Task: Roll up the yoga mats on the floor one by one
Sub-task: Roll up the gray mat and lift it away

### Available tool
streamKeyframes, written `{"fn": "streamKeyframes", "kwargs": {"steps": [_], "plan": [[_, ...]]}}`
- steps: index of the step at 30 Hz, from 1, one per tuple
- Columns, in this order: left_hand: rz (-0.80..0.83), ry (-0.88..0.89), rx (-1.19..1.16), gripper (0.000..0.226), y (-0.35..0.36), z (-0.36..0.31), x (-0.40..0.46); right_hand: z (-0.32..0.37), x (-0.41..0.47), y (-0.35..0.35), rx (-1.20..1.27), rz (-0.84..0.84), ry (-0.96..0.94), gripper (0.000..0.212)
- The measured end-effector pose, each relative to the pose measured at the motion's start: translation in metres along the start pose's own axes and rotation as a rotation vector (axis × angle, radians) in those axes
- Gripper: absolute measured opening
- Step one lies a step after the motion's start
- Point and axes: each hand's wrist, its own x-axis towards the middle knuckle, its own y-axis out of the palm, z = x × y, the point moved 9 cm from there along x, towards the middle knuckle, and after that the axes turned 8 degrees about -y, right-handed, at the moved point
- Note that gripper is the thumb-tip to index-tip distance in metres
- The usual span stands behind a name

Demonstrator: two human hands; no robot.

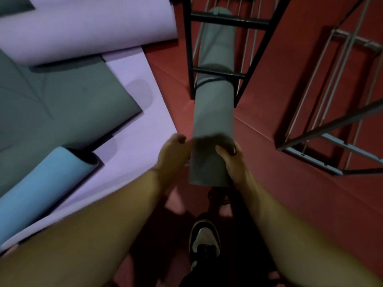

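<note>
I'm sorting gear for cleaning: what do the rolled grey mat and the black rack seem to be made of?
The rolled grey mat looks like soft foam or rubber with a matte finish: it reflects no light and has curled into a tight tube. The black rack looks like painted metal bars, thin, straight and faintly glossy, though blur leaves that open.

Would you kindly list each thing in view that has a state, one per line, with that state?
grey mat roll: fully rolled, far end pushed through the black rack
right hand: gripping the roll's near end
left hand: beside the roll, blurred, grip unclear
blue mat: partly rolled, on the floor
flat grey mat: unrolled
purple mat: unrolled, under the others
purple roll: loosely rolled
</note>
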Motion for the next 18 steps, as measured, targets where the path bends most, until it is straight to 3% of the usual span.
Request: {"fn": "streamKeyframes", "kwargs": {"steps": [2,6,8,11,14,18], "plan": [[-0.027,0.08,-0.208,0.049,-0.016,-0.05,0.02,0.002,0.0,-0.006,-0.019,0.016,0.006,0.041],[-0.053,0.273,-0.222,0.084,-0.024,-0.153,0.051,-0.003,0.002,-0.013,-0.027,0.01,0.033,0.052],[-0.067,0.31,-0.306,0.08,-0.024,-0.183,0.065,-0.004,0.002,-0.015,-0.026,-0.007,0.029,0.058],[-0.133,0.27,-0.34,0.058,-0.035,-0.199,0.084,-0.002,0.0,-0.013,-0.045,-0.012,0.004,0.063],[-0.264,0.33,-0.03,0.032,-0.045,-0.214,0.094,-0.002,-0.001,-0.015,-0.051,-0.026,-0.015,0.063],[-0.322,0.489,0.27,0.029,-0.033,-0.215,0.067,0.004,-0.002,-0.025,-0.093,-0.045,-0.018,0.056]]}}
